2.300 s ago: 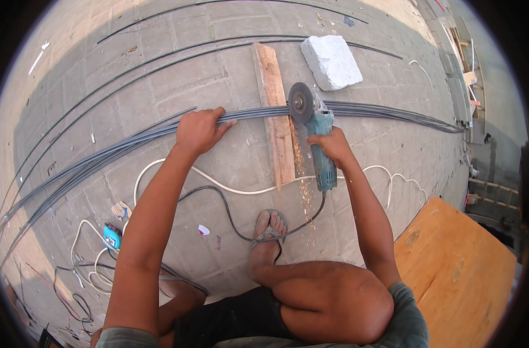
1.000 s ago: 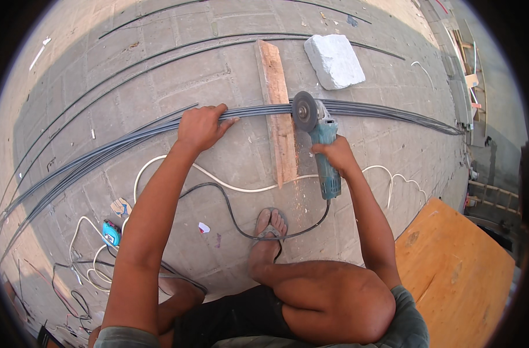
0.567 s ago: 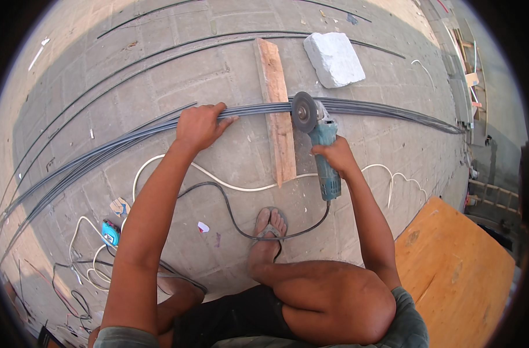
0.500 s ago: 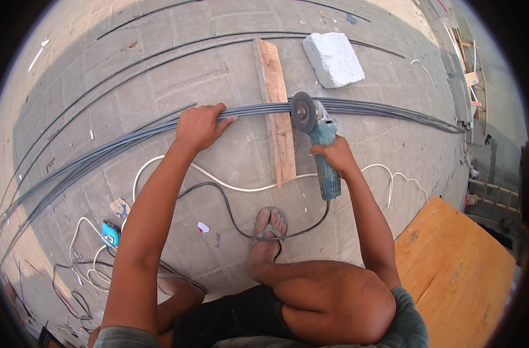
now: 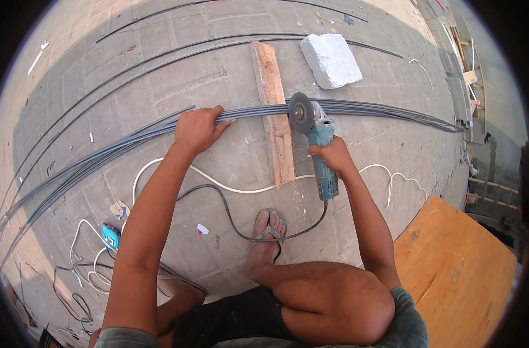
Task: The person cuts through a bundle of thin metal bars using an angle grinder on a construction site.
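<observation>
Grey rods (bundled) are clasped by the left hand; right hand grips grinder.

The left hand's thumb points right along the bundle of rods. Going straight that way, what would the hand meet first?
The left hand would probably meet the wooden plank under the bundle of rods first, though it might pass above it to the cutting disc; depth is unclear.

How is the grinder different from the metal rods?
The angle grinder is chunky and teal; the metal rods are long, thin and dark grey. There is one grinder, but a whole bundle of rods. The right hand holds the grinder, while the left hand clasps the rods. Both have a hand on them.
</observation>
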`<state>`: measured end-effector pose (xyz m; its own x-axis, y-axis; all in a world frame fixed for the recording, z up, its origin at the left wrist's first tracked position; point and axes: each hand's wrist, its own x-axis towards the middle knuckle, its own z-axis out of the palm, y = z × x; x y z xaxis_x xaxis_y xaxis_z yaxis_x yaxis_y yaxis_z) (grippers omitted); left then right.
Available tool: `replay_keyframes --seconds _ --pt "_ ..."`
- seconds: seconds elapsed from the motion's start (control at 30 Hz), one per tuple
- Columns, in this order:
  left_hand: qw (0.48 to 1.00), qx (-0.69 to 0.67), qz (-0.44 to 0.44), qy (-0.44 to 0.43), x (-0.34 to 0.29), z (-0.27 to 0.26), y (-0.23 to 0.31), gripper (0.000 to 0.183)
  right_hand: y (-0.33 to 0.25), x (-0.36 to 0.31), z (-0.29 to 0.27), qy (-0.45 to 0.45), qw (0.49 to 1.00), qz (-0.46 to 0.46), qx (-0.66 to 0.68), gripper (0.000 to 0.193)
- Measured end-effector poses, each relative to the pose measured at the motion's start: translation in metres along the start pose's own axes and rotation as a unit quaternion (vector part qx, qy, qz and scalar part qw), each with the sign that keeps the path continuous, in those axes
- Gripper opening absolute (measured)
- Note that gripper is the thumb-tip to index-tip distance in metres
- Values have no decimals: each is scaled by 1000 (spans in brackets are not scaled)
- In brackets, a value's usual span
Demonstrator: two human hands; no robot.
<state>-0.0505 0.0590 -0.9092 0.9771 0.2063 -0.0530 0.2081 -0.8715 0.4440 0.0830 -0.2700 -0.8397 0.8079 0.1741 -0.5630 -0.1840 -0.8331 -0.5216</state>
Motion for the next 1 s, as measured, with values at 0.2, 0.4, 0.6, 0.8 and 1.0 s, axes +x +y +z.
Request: replay_keyframes --seconds 0.2,0.4,0.6,0.8,1.0 --pt "1000 16 13 1 0 3 -4 49 -2 1 1 0 1000 5 -10 43" --pt "1000 7 -6 -12 0 -1 1 45 -2 6 0 1 1000 1 1 43" --pt "1000 13 14 7 -1 0 -2 47 -8 8 1 -3 1000 -1 10 42" --pt "1000 0 -4 -10 0 0 1 45 -10 14 -1 1 1000 5 1 41" --pt "1000 -1 6 6 -1 0 -2 46 -18 15 2 1 1000 -3 12 39"
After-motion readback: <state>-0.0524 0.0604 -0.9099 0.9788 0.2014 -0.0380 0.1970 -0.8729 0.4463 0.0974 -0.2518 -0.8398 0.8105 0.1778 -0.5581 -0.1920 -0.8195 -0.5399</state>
